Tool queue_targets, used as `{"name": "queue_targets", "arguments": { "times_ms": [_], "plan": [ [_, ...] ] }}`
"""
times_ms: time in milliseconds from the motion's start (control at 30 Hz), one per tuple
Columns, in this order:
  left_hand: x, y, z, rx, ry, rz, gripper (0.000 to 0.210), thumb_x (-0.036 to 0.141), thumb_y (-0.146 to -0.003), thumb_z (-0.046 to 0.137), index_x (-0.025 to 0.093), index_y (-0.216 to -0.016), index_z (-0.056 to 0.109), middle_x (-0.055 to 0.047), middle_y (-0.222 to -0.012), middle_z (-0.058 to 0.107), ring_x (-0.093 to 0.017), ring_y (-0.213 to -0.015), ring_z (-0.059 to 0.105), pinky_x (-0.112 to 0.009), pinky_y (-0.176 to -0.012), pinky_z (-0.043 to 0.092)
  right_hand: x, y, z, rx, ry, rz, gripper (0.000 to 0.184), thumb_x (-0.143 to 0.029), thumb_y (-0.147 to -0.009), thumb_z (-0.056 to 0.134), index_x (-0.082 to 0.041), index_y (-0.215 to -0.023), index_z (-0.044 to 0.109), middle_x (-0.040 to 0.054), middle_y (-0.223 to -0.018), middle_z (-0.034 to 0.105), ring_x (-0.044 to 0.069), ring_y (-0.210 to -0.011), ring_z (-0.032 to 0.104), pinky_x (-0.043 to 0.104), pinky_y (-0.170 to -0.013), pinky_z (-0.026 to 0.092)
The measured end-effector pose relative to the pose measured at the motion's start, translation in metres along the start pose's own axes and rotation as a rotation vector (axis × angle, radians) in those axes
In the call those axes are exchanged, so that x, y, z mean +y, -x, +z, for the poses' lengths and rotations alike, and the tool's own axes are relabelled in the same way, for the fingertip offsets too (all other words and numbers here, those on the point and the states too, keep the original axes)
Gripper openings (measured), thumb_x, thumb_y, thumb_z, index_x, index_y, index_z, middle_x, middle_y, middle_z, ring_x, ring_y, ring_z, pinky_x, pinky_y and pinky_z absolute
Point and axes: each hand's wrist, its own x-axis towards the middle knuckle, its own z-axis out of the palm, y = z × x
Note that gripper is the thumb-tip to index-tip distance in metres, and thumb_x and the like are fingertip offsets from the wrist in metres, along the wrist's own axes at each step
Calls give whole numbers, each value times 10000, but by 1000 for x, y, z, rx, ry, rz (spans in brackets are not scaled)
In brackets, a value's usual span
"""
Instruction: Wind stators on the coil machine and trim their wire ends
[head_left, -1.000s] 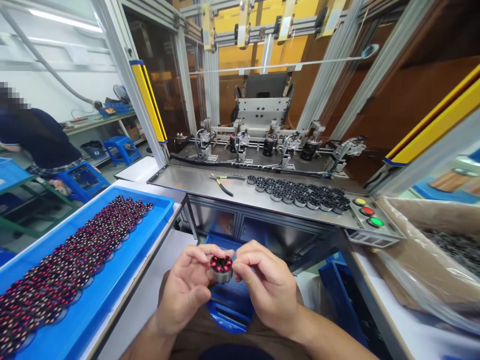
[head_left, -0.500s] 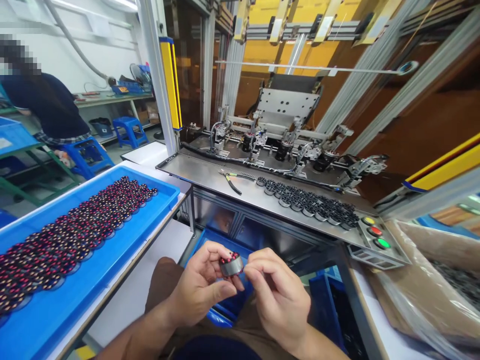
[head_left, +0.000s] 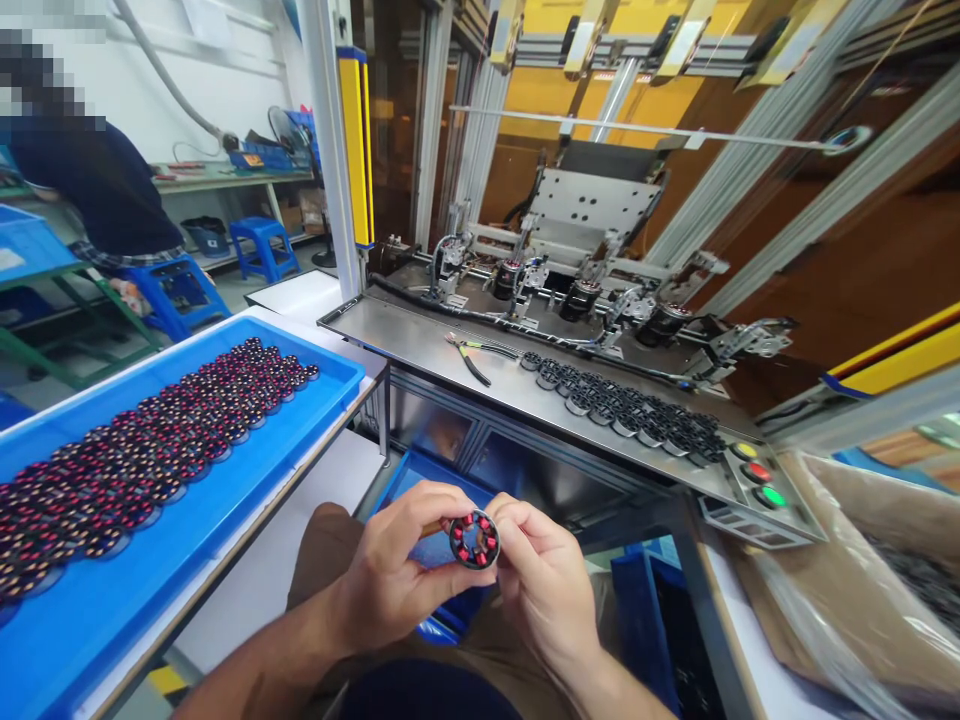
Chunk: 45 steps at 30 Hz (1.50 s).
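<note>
Over my lap, my left hand [head_left: 409, 550] grips a motor stator [head_left: 474, 540], a small metal ring with red coil windings inside. Its open face is turned up toward me. Fingers lie behind the ring and the thumb runs beneath its lower edge. Right at the ring's other side, my right hand [head_left: 546, 575] is closed, thumb and forefinger pinched together against or very near the rim. Whatever lies between those fingertips is too small or too hidden to make out.
Many wound stators lie in a blue tray [head_left: 330, 375] at left. On the machine's metal ledge [head_left: 405, 335] are pliers [head_left: 471, 362] and rows of black stators [head_left: 622, 405]. Push buttons [head_left: 757, 472] and a plastic-lined box [head_left: 847, 560] stand right. A person [head_left: 97, 190] sits far left.
The stator has been tipped so its face now points toward me instead of its side. My right hand has come in closer to its rim. The view has shifted slightly.
</note>
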Motion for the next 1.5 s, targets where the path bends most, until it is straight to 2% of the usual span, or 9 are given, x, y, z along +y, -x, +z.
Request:
{"name": "queue_targets", "arguments": {
  "times_ms": [333, 500, 667, 733, 833, 967, 1133, 1333, 1500],
  "plan": [
    [3, -1, -2, -20, -33, 15, 450, 144, -811, 754, 210, -1217, 573, -64, -1071, 681, -162, -1045, 657, -251, -947, 527, 4, -1, -3, -25, 13, -20, 357, -422, -841, 738, -171, -621, 612, -15, -615, 553, 102, -528, 493, 229, -502, 404],
    [6, 0, -6, -76, 32, -48, 417, 22, -812, 702, 241, -1155, 615, -61, -1158, 666, -159, -1132, 634, -243, -987, 502, -5, -2, -8, -86, 176, -208, 274, -306, -928, 639, -179, -687, 609, -22, -637, 548, 92, -507, 502, 224, -488, 422],
    [5, 1, -4, -53, 586, -351, 419, 206, -737, 838, 282, -1109, 662, -47, -1315, 598, -210, -1229, 599, -300, -1036, 496, -34, -6, -15, -230, 685, -662, 132, -105, -917, 582, -188, -833, 643, 25, -718, 629, 145, -658, 615, 253, -583, 513],
    [4, 0, 0, -75, 817, -572, 441, 389, -733, 830, 228, -1108, 662, -69, -1144, 685, -190, -1070, 687, -253, -905, 557, -43, -6, -19, -307, 827, -784, 143, -61, -900, 577, -189, -899, 641, 37, -750, 656, 154, -700, 643, 251, -607, 538],
    [1, -3, 8, -234, 1061, -809, 417, 518, -806, 715, 145, -987, 672, -69, -809, 744, -162, -718, 745, -188, -590, 564, -50, -6, -25, -368, 925, -853, 158, -50, -901, 570, -183, -963, 629, 49, -777, 663, 158, -710, 654, 250, -609, 556],
    [3, -4, 13, -106, 1044, -792, 314, 353, -765, 808, 146, -960, 675, -58, -824, 778, -163, -718, 758, -189, -609, 575, -51, -7, -35, -427, 864, -830, 206, -61, -882, 610, -204, -1030, 621, 52, -821, 653, 181, -766, 645, 308, -672, 578],
    [8, -5, 11, -66, 995, -751, 303, 349, -765, 807, 149, -965, 700, -76, -844, 793, -164, -749, 758, -195, -646, 588, -48, -11, -42, -247, 611, -629, 612, -312, -835, 767, -296, -1378, 485, 114, -1156, 586, 215, -911, 633, 342, -679, 585],
    [7, -5, 13, -53, 974, -765, 301, 344, -752, 817, 147, -953, 710, -45, -792, 778, -126, -696, 735, -170, -630, 579, -49, -11, -34, -348, 682, -637, 164, -235, -849, 746, -229, -1011, 722, 50, -823, 638, 178, -727, 633, 312, -630, 564],
    [2, -2, 14, 21, 936, -776, 310, 271, -725, 847, 149, -944, 665, -38, -814, 761, -172, -708, 746, -238, -637, 593, -49, -13, -23, -339, 822, -747, 191, -66, -860, 648, -219, -946, 722, 44, -806, 678, 158, -699, 658, 256, -595, 556]
  ]
}}
